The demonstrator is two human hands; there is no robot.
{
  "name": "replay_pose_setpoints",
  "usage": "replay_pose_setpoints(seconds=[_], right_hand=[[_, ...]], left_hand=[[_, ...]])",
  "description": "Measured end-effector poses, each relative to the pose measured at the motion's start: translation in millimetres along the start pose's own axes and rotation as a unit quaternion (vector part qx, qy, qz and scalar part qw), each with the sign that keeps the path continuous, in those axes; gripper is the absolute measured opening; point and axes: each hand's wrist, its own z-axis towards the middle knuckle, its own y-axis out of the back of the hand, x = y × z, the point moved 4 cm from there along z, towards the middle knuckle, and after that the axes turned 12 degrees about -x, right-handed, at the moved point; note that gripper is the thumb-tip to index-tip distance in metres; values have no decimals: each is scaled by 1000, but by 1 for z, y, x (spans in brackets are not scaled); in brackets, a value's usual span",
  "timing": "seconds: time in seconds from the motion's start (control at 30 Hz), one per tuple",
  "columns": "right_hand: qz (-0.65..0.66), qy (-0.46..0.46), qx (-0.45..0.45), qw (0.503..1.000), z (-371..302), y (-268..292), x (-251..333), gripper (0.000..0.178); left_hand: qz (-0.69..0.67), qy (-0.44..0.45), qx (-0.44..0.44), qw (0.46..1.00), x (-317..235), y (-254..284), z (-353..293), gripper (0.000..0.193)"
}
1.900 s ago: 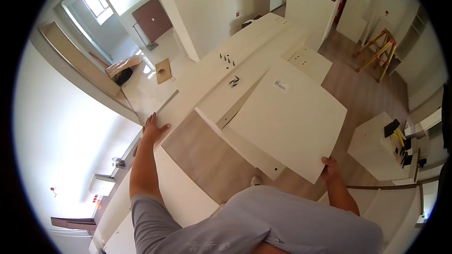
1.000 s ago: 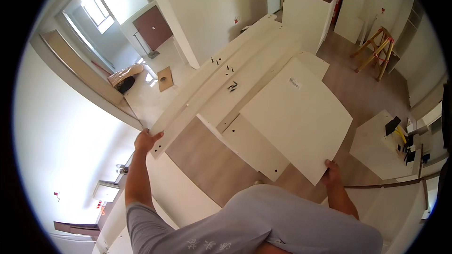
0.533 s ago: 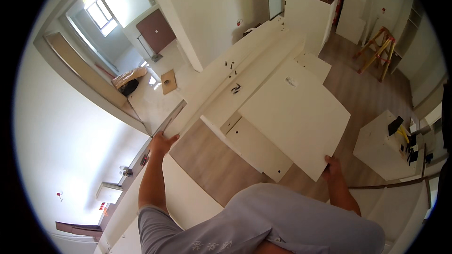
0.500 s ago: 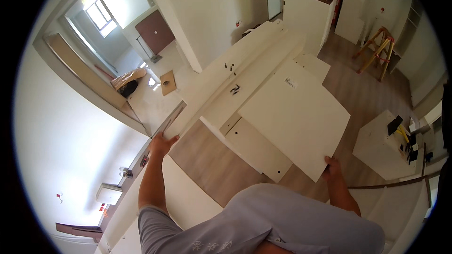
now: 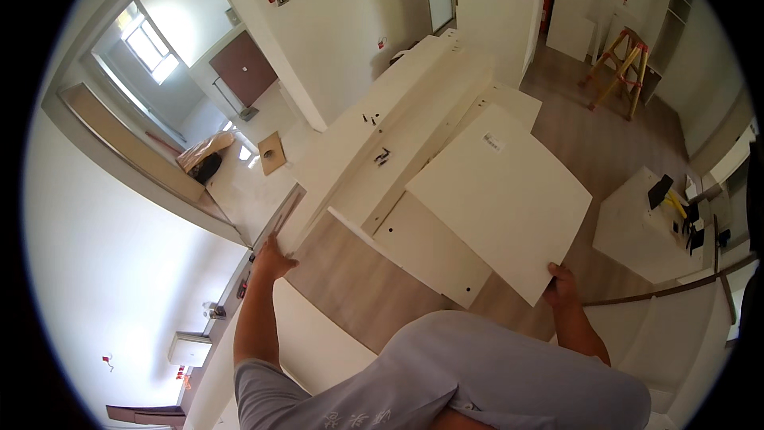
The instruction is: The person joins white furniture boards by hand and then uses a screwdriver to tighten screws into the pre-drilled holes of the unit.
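My right hand grips the near corner of a large white square panel, which lies tilted over a lower white panel with holes. My left hand holds the near end of a long white panel that stretches away toward the far wall. A few small dark fittings lie on a board between the two panels. My grey-shirted torso fills the bottom of the view.
A white cabinet stands at the back, with a wooden stepladder to its right. A low white box carrying a yellow and black tool sits on the right. A cardboard piece lies by the doorway on the left.
My left hand has shifted along the near end of the long panel, first outward, then back toward me. The right hand has kept its hold on the square panel's corner.
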Motion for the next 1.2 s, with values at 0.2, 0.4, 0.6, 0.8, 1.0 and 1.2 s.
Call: replay_pose_setpoints(seconds=[0.2,0.4,0.6,0.8,1.0,1.2], right_hand=[[13,-4,-11,1000,3,-2,-7,67],[-17,27,-50,998,57,-24,-1,70],[-64,30,-5,998,155,-56,10,57],[-48,-13,18,999,202,-143,2,51],[-105,-14,-30,994,287,-197,-25,40],[-323,8,-116,939,318,-244,-22,38]], left_hand=[[5,5,35,999,-3,6,4,84],[-9,-3,12,1000,-12,42,5,70],[17,-45,-8,999,-13,112,32,73],[40,-32,-8,999,-60,201,27,72],[44,-30,-22,998,-84,228,15,70],[57,-10,-4,998,-105,229,-17,72]])
